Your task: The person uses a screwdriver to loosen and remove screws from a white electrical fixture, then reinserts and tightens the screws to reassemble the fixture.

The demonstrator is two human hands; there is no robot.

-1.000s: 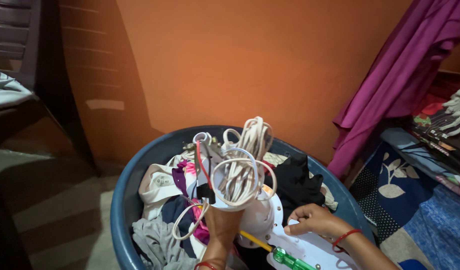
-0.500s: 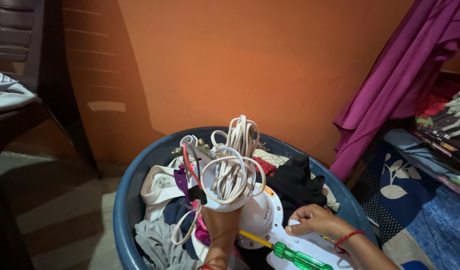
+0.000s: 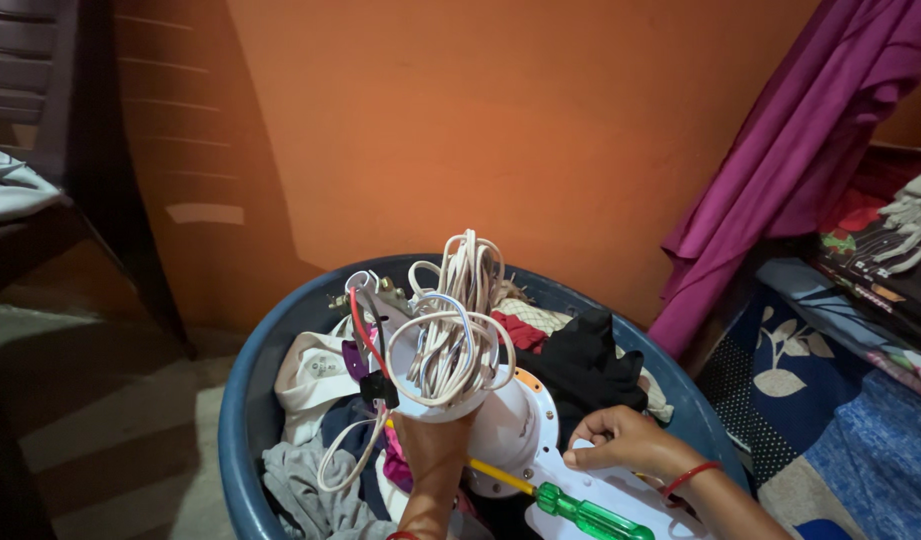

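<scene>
Above the round blue plastic tub [image 3: 242, 400], the left hand [image 3: 432, 462] has lifted the clutched coiled white cord [image 3: 450, 340] slightly higher while the right hand [image 3: 625, 445] keeps pinching the white plastic panel [image 3: 620, 492].

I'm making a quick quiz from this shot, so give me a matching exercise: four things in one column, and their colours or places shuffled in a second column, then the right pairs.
Things:
1. tub
2. screwdriver
3. coiled cord
4. hanging cloth

Descriptions:
A. green handle, yellow shaft, beside the right hand
B. magenta, at the right against the wall
C. dark blue, round, filled with clothes
D. white, looped, held up by the left hand

Pairs: 1-C, 2-A, 3-D, 4-B
</scene>
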